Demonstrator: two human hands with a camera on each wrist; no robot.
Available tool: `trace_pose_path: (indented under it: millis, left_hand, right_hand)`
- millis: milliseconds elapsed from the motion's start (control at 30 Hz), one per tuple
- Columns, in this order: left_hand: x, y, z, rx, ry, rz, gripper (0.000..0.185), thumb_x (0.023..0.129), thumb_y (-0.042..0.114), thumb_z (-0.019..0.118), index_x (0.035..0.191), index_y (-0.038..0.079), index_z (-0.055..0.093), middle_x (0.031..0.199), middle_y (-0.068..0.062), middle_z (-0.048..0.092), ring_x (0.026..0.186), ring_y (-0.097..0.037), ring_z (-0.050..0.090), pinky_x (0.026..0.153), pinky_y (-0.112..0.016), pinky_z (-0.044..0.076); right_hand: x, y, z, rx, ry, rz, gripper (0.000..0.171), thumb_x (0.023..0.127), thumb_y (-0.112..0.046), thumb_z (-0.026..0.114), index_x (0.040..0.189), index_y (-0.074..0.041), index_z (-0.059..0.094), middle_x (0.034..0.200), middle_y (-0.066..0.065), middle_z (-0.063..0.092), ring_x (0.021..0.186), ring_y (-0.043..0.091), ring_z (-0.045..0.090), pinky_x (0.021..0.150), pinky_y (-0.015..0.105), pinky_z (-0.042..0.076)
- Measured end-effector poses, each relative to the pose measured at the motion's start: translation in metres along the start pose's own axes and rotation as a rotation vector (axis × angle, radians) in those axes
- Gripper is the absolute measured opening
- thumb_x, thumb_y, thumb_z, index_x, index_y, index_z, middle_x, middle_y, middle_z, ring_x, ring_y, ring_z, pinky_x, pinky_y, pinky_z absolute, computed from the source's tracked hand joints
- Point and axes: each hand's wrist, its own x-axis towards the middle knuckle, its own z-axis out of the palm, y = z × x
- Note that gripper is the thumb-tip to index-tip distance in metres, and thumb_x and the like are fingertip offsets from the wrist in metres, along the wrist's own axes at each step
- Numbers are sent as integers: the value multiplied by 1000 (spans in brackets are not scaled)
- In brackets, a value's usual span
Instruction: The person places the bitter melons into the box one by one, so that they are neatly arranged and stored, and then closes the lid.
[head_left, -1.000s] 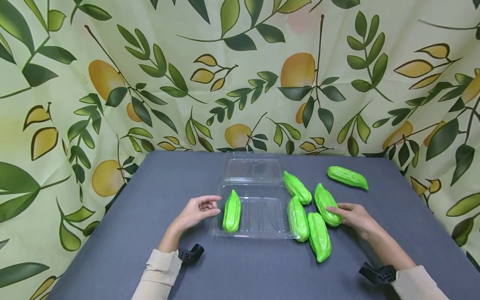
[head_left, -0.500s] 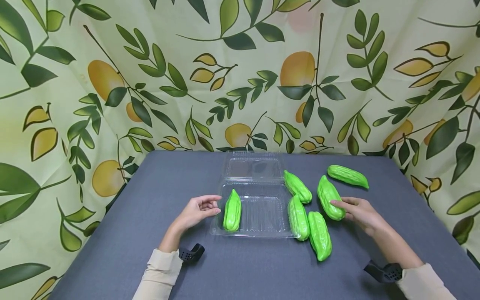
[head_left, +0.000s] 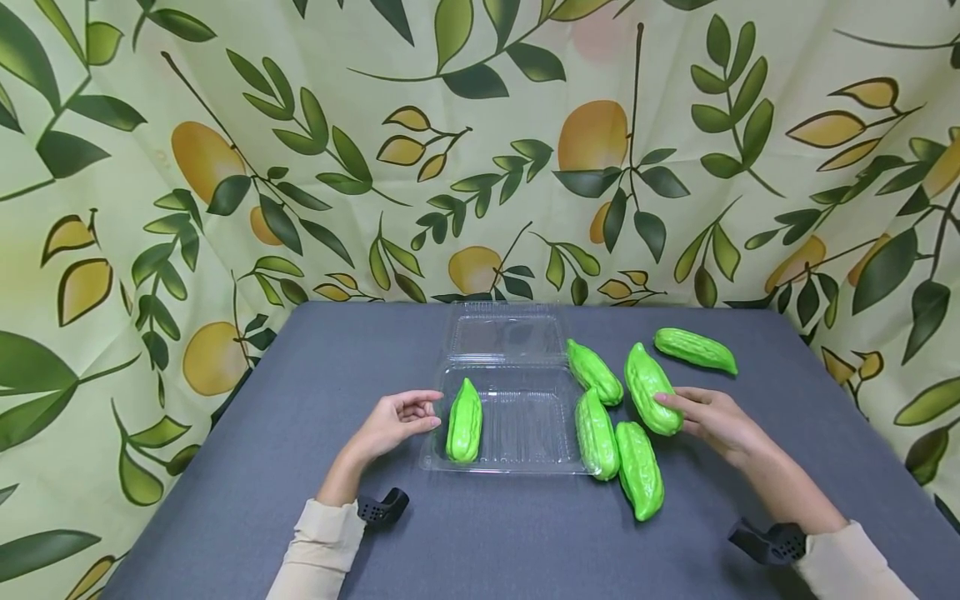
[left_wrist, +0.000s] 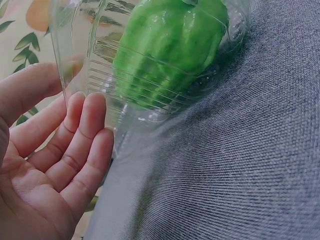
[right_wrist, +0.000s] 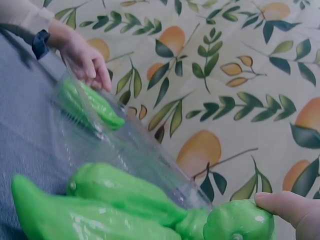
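My right hand (head_left: 716,421) grips a bright green, glossy bitter melon (head_left: 648,390) between thumb and fingers, its pointed end away from me. In the right wrist view the thumb (right_wrist: 282,205) presses on the blunt end of this bitter melon (right_wrist: 240,222). My left hand (head_left: 397,423) is beside the left rim of a clear plastic clamshell box (head_left: 525,472), fingers loosely bent and fingertips right at the rim. Inside the box, along its left side, lies one bitter melon (head_left: 464,422). The left wrist view shows this bitter melon (left_wrist: 170,50) through the plastic wall.
Two bitter melons lie at the box's right edge, one farther back (head_left: 595,372) and one nearer (head_left: 597,435). Another bitter melon (head_left: 640,471) is right of them, and one (head_left: 696,349) lies at the back right. The box's lid (head_left: 506,333) stands open behind. A leaf-patterned cloth (head_left: 480,167) surrounds the grey table (head_left: 337,367).
My right hand has lifted the bitter melon and shifted it away from me, then slightly left. The left hand and the box have stayed in place.
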Motion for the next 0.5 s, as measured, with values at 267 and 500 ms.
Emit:
trace_pose_path:
  millis: [267,500]
  left_hand:
    - [1,-1,0,-3,-3,11,44,86,5,69,125,-12,56,92,-5,60,79,2,58,71,-13,51]
    - [1,-1,0,-6,-5,16,44,86,5,69,125,-12,55,93,-7,61,79,2,58,72,-13,51]
  right_hand:
    - [1,-3,6,41,-14,-21,88,98,-45,49,149,13,7,156,33,14,131,22,48,110,36,43]
    - [-3,-16,15,55,-54,-40,84,99,-41,48,149,14,7,155,34,14,138,33,40,114,43,38]
